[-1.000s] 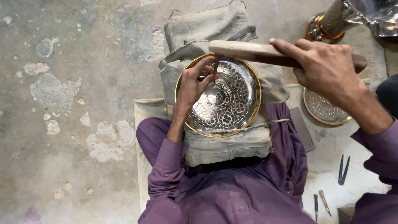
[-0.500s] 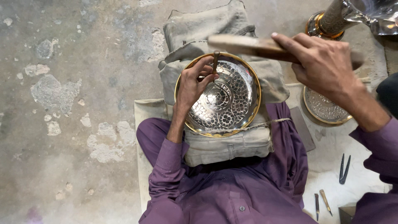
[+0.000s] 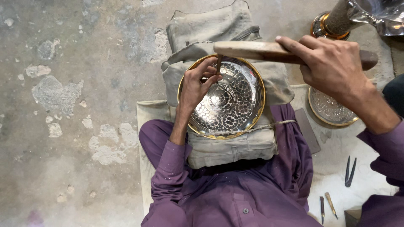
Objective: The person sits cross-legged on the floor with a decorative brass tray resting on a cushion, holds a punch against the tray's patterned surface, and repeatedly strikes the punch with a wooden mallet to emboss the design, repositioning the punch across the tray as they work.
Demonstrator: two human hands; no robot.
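I observe the engraved metal plate [image 3: 229,98] resting on a grey cushion [image 3: 227,143] across my lap. My right hand [image 3: 332,67] grips the wooden mallet [image 3: 252,50]; my left hand [image 3: 195,86] pinches a chisel [image 3: 218,65] upright on the plate.

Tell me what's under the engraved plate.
The plate rests on a stuffed grey cloth cushion over the person's lap, with a string along its lower rim. The cushion's middle is hidden by the plate.
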